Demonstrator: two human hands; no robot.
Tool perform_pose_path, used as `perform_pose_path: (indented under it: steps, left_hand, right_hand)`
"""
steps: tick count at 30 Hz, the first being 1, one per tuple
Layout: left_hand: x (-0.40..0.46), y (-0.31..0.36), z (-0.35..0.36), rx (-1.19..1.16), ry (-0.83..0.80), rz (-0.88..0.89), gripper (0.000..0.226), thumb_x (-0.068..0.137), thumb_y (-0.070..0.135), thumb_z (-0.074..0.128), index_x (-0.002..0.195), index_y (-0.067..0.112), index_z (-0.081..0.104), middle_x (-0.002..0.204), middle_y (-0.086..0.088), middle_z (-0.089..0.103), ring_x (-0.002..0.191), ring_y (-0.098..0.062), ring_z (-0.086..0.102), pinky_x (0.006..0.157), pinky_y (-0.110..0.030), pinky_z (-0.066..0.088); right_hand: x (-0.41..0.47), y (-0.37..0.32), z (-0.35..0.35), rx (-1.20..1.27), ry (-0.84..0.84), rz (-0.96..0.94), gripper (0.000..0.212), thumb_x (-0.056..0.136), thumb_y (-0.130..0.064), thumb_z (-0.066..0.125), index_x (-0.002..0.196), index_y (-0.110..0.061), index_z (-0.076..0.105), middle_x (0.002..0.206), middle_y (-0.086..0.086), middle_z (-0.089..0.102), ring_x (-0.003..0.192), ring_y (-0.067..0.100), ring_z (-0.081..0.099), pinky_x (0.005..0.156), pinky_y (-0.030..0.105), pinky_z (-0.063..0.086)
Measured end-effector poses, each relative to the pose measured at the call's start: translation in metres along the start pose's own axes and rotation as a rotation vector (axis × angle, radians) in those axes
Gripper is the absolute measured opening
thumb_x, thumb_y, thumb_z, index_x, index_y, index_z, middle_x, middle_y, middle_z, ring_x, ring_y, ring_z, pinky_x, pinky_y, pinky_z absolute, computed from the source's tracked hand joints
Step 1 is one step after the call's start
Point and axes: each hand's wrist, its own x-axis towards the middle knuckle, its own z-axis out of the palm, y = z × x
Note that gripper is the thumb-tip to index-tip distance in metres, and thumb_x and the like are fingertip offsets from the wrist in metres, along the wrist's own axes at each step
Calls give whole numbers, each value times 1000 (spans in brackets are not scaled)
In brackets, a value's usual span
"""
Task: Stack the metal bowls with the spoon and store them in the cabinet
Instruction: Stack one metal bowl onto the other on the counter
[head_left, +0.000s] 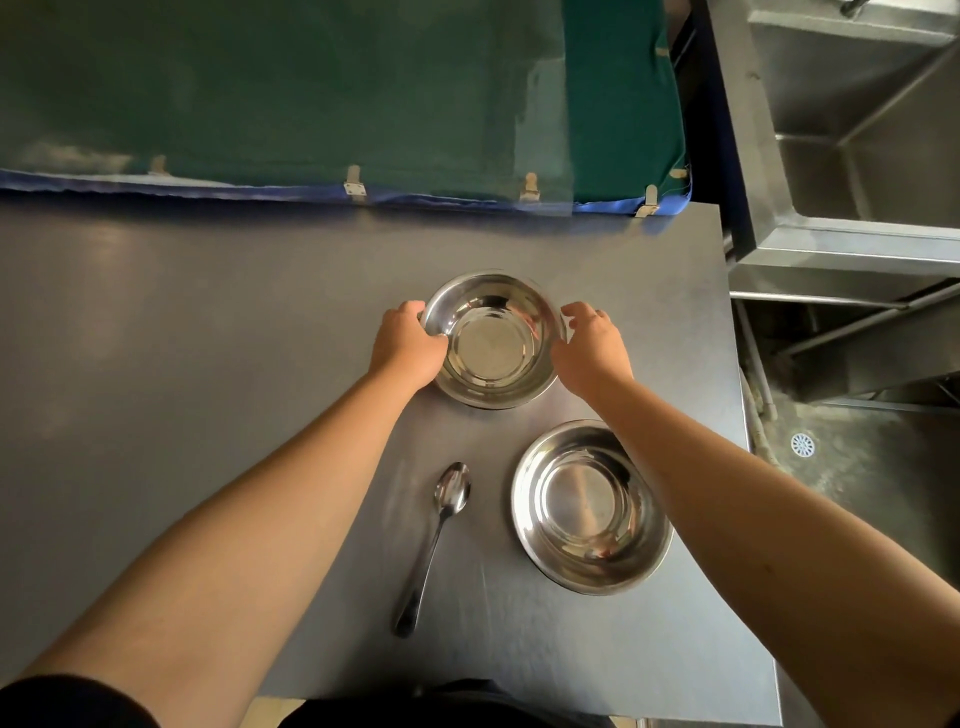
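**Both hands at the far bowl**

On the dark grey tabletop (208, 322) sit two metal bowls and a spoon. The far bowl (493, 340) stands upright near the middle, with a hand on each side of it. The left hand (408, 345) curls over its left rim, thumb inside the bowl and fingers wrapped round the outer wall, gripping it. The right hand (589, 340) lies against the right rim with its fingers loosely bent; whether it truly grips the rim cannot be told.

The near bowl (582, 506) rests upright closer to the person, partly under the right forearm. The spoon (436, 540) lies flat just left of it, bowl end pointing away and handle toward the person, touching neither bowl.

Beyond the tabletop hangs a green cloth (311, 88); a steel sink (857, 130) stands at the right.
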Motion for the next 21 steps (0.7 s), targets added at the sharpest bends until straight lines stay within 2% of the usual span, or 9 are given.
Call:
perform_pose_path:
  steps: [2, 5, 8, 10, 11, 13, 15, 16, 21]
  left_hand:
    - [1, 0, -1, -112, -15, -50, 18, 76, 5, 52, 88, 9, 65, 71, -4, 58, 63, -25, 44, 50, -28, 32]
    - [1, -4, -5, -205, -58, -109, 33, 75, -2, 45, 92, 15, 67, 80, -7, 65, 67, -27, 51, 61, -30, 44]
    - [0, -12, -12, -253, -84, -150, 48, 74, -2, 44, 111, 17, 70, 97, -7, 73, 79, -31, 64, 76, -40, 60]
    - [-5, -16, -18, -251, -98, -113, 47, 68, -2, 42, 99, 16, 72, 89, -12, 72, 72, -28, 57, 70, -43, 58]
    - [-8, -16, -21, -253, -102, -95, 45, 65, -1, 42, 93, 17, 72, 87, -14, 73, 69, -27, 57, 70, -48, 58]
    - [-17, -14, -28, -266, -123, -58, 48, 64, -1, 43, 83, 30, 74, 86, -15, 74, 69, -35, 66, 73, -54, 59]
    - [-27, -11, -35, -267, -146, -15, 52, 66, -1, 46, 74, 43, 73, 84, -10, 75, 79, -38, 71, 72, -54, 61]
    - [-32, -8, -37, -263, -158, 6, 50, 67, 0, 48, 74, 43, 71, 83, -5, 76, 81, -36, 72, 72, -52, 61]
    - [-54, -1, -39, -262, -178, 90, 40, 76, 0, 57, 98, 30, 71, 80, 10, 73, 77, -21, 74, 66, -39, 64]
  right_hand:
    - [2, 0, 1, 45, -26, 72, 48, 95, -12, 57, 143, -12, 49, 138, 12, 57, 116, 30, 60, 82, 31, 51]
    - [2, -1, 0, 25, -46, 95, 43, 89, -3, 56, 131, -7, 62, 125, 11, 67, 109, 30, 62, 77, 28, 48]
    - [-4, -4, -4, 18, -41, 87, 28, 82, 2, 54, 103, -2, 71, 101, 16, 73, 92, 38, 65, 75, 40, 58]
    - [-13, -6, -8, 32, -30, 80, 24, 79, 3, 53, 94, 0, 71, 92, 20, 72, 87, 42, 65, 73, 46, 60]
    - [-16, -7, -10, 42, -22, 76, 24, 79, 4, 53, 95, 1, 71, 92, 21, 72, 87, 42, 65, 74, 48, 60]
    - [-26, -7, -16, 63, 0, 68, 24, 81, 3, 55, 100, 2, 70, 96, 22, 72, 89, 43, 66, 76, 51, 59]
    - [-37, -6, -24, 86, 27, 65, 25, 82, 2, 57, 103, 3, 70, 99, 22, 72, 90, 43, 66, 78, 53, 58]
    - [-43, -5, -29, 95, 42, 64, 25, 82, 2, 57, 103, 3, 69, 100, 22, 72, 90, 43, 66, 79, 53, 58]
    - [-73, 4, -50, 105, 101, 51, 24, 83, -1, 61, 105, 0, 70, 103, 19, 73, 92, 41, 65, 81, 52, 57]
